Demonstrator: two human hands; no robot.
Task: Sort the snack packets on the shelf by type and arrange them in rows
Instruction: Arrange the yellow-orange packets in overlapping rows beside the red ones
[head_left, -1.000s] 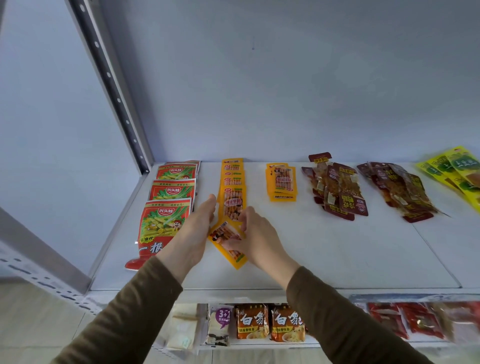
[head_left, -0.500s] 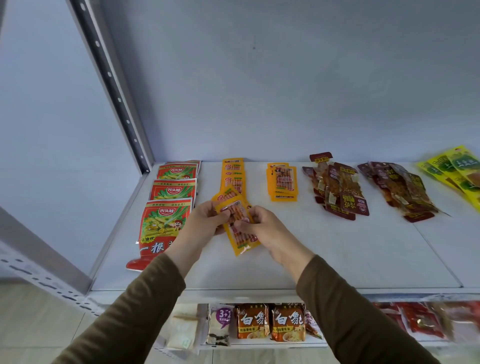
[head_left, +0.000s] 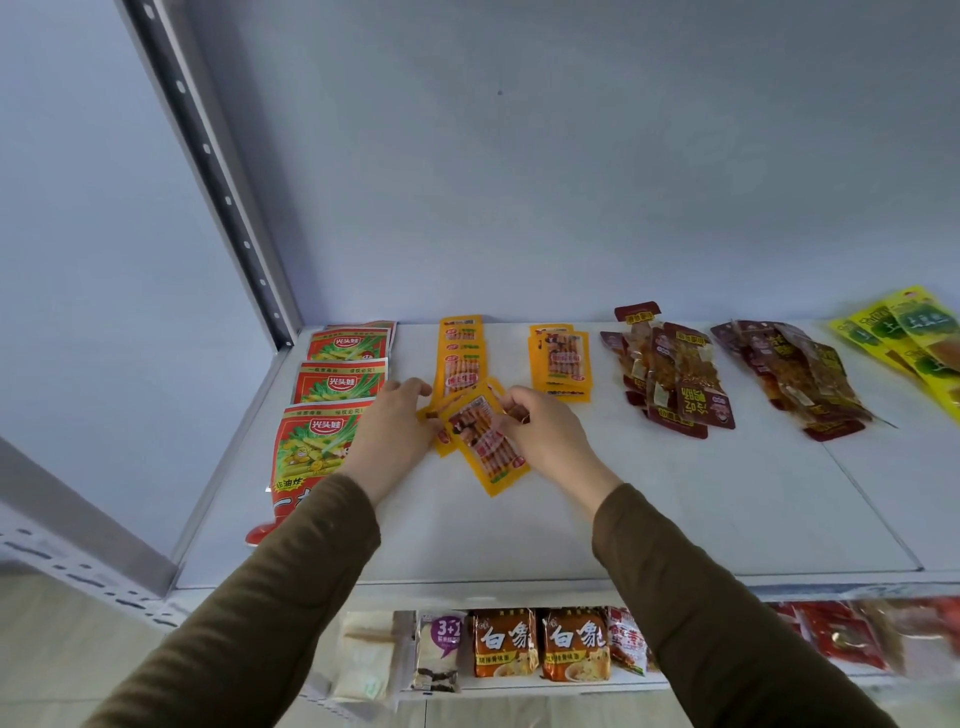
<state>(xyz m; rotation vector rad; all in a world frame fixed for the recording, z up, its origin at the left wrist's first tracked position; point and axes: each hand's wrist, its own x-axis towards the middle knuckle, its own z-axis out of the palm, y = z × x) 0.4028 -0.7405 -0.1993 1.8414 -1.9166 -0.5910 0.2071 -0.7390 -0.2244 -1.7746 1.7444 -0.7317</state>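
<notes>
On the white shelf (head_left: 675, 509), my left hand (head_left: 392, 431) and my right hand (head_left: 545, 441) both pinch yellow sausage packets (head_left: 485, 441), tilted and fanned, just above the shelf surface. Behind them a row of the same yellow packets (head_left: 461, 353) runs toward the back wall. A second yellow stack (head_left: 560, 361) lies to the right. Red-and-green packets (head_left: 332, 384) form a row at the far left. Dark red packets (head_left: 670, 379) and a second dark red heap (head_left: 795, 379) lie further right. Yellow-green packets (head_left: 904, 332) sit at the far right.
A grey slotted upright (head_left: 218, 176) rises at the shelf's back left corner. The lower shelf holds orange noodle packs (head_left: 540, 644), a purple-labelled pack (head_left: 439, 649) and blurred red packets (head_left: 841, 639).
Both hands lifted yellow packets off the shelf front and drew them up between the hands. The packets now sit fanned and slightly further back than one second ago.
</notes>
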